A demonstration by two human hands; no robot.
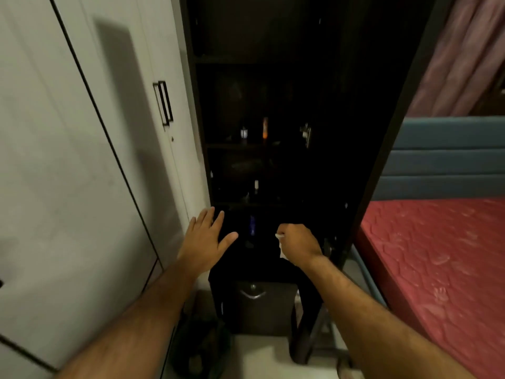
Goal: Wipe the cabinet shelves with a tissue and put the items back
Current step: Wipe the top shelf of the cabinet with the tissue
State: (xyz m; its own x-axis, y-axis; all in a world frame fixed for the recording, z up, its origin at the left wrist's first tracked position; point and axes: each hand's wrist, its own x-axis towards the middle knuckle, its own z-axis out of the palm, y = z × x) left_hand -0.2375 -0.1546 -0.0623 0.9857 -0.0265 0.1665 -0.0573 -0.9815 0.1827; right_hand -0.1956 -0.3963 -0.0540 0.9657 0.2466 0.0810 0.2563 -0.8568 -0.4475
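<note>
Hands: both reach toward the dark open cabinet (pixel 273 105).
Left hand (pixel 206 239): fingers spread and straight, grasping nothing, at the cabinet's left edge, level with a lower shelf.
Right hand (pixel 297 240): clenched around a white tissue (pixel 280 237); bits of it show at the thumb and below the palm.
Tissue: in the right hand, in front of the lower shelf; whether it touches the shelf cannot be told.
Shelves: very dark; an orange bottle (pixel 265 128) and a small pale container (pixel 243 132) stand on a middle shelf, a small white item (pixel 256 184) on the one below, a blue-purple bottle (pixel 252 224) between the hands.
Wardrobe (pixel 68 160): white doors with a black handle (pixel 163 103), left of the cabinet.
Bed (pixel 442 255): red mattress to the right, pink curtain (pixel 464 50) above.
</note>
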